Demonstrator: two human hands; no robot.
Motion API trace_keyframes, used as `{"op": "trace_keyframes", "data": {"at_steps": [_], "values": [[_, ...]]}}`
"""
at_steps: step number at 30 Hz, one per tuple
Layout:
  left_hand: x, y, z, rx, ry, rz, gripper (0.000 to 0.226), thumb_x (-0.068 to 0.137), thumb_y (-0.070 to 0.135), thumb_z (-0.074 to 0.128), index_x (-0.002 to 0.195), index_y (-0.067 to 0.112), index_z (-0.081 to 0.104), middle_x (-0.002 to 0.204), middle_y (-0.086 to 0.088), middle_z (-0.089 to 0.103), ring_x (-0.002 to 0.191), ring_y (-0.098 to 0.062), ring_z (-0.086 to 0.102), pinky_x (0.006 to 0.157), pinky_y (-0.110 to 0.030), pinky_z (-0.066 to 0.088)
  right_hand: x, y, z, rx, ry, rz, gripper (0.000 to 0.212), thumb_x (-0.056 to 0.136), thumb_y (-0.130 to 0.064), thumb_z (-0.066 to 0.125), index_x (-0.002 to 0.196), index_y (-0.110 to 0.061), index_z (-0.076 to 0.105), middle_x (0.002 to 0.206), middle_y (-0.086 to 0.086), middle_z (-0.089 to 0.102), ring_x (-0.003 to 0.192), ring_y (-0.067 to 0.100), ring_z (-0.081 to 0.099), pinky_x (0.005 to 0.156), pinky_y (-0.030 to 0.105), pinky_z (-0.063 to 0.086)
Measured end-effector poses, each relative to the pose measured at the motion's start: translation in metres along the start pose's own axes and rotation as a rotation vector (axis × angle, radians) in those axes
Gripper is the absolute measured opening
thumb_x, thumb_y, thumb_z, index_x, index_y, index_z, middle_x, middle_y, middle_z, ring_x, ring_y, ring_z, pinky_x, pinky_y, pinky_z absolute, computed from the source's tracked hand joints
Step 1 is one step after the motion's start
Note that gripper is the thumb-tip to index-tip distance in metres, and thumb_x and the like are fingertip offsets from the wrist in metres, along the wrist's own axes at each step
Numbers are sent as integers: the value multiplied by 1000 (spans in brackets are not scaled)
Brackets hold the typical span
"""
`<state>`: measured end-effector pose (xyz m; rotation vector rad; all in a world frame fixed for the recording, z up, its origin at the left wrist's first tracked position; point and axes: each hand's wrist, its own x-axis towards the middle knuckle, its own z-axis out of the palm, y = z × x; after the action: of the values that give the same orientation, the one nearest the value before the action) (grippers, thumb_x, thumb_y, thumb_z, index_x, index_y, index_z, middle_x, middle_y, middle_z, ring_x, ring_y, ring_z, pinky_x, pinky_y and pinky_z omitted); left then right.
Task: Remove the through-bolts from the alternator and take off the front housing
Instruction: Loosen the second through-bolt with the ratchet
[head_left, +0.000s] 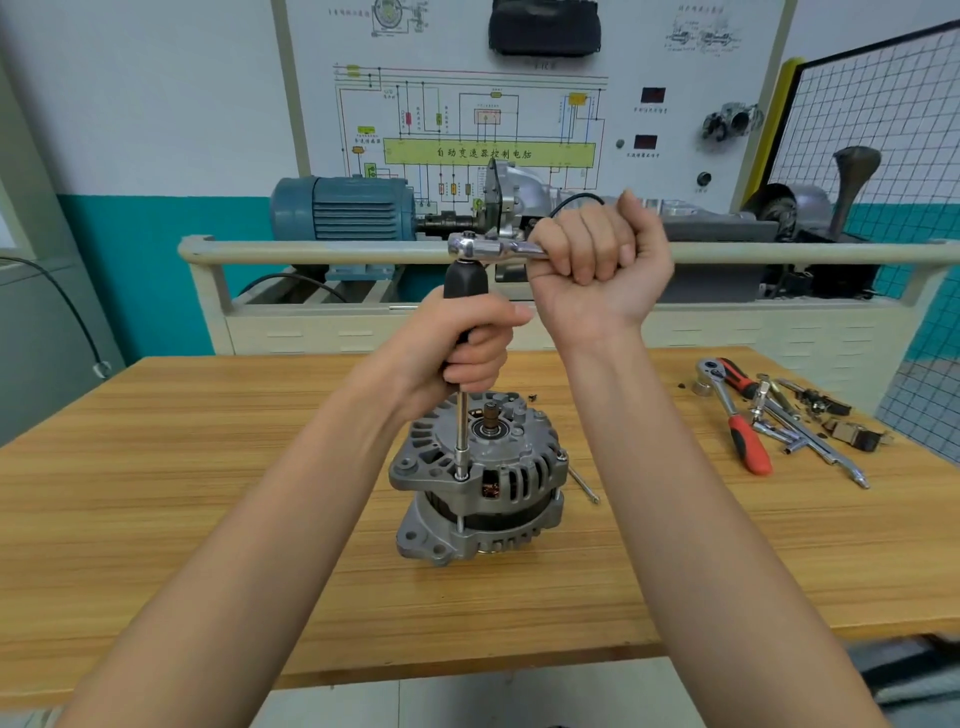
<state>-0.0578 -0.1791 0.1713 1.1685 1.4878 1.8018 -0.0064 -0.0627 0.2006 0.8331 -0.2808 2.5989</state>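
- Alternator (480, 480): grey cast housing, standing on end near the middle of the wooden table (208, 493), shaft end up; copper windings show through the vent slots.
- Front housing (498, 457): uppermost half, seated on the body, with a bearing and shaft stub (491, 418) at its centre.
- Through-bolt (460, 521): a length of it shows in the gap between the two housing halves, directly under the driver's tip.
- Loose bolt (584, 486): long and thin, lying flat on the table just right of the alternator.
- Socket driver (461, 415): black handle, steel shank, held upright; its tip sits on the housing ear at the near left edge.
- Ratchet wrench (491, 248): chrome, its head fitted on top of the driver's handle, the handle running level to the right.
- Left hand (470, 345): fingers and thumb wrapped round the black driver handle.
- Right hand (597, 260): fist closed round the ratchet's handle, palm side toward the viewer.
- Red-handled ratchet (737, 415): lying at the table's far right, beside another red-and-black tool (735, 376).
- Chrome extension bars and sockets (800, 431): a loose heap next to that ratchet, with small dark parts (852, 434) close by.
- Training stand (467, 249) behind the table: blue electric motor (343, 208), gearbox assembly, wiring-diagram panel (488, 119) above.
- Wire-mesh screen (883, 114): at the right edge.
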Motion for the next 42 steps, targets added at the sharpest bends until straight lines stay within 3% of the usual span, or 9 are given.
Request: {"op": "trace_keyframes", "data": {"at_steps": [5,12,16,22,25,29,37,40,42], "values": [[0,-4,10,38,246,28,51,83,5,53,43,21,26,35,6,20,29,-9,14,37,-15,17,-8,3,3,-91,-35,-86,47,80,-15,40,34,-17,32,31,-4,24,34,12,12,39,21,19],[9,-10,25,122,650,111,40,81,-1,53,54,17,30,36,7,25,31,-11,20,38,-16,20,-34,23,12,-584,-338,-403,45,84,-2,31,44,-20,25,36,-7,31,36,9,21,46,25,19],[4,-10,20,123,543,113,41,82,-1,54,54,18,31,38,7,25,32,-11,20,37,-17,21,-36,27,11,-655,-372,-452,41,82,1,31,46,-17,24,37,-5,27,36,7,24,47,26,17],[-5,1,-2,39,87,44,36,78,14,56,47,18,39,38,4,28,32,-12,24,42,-22,25,-10,2,8,-215,-140,-46,49,82,-13,38,33,-16,33,30,-4,25,37,13,9,41,21,19],[0,2,1,-37,-3,-32,39,78,16,51,42,18,36,34,6,24,27,-7,20,36,-18,20,0,-2,-1,-16,-3,31,48,81,-15,38,34,-15,31,30,-3,23,38,10,7,42,20,16],[3,-4,7,1,115,-14,54,87,9,49,38,21,31,33,7,21,27,-6,15,34,-14,17,-4,-2,-3,-37,-28,-25,47,81,-15,39,34,-16,32,31,-4,24,38,11,9,40,22,18],[7,-9,22,64,606,82,42,84,2,50,53,19,29,38,6,23,33,-12,16,39,-15,16,-30,26,11,-618,-375,-406,45,81,-3,41,42,-25,34,38,-8,33,36,7,24,47,25,19],[9,-11,25,89,674,116,40,83,1,52,55,19,30,38,7,25,34,-12,19,39,-16,17,-36,35,12,-787,-414,-551,40,79,-6,44,46,-27,35,42,-10,35,38,6,28,49,25,19],[8,-11,23,98,644,115,40,83,1,53,55,18,30,38,6,25,34,-12,19,39,-17,19,-33,30,13,-695,-388,-470,46,81,-2,40,43,-26,34,38,-8,30,37,7,24,48,25,18]]}}
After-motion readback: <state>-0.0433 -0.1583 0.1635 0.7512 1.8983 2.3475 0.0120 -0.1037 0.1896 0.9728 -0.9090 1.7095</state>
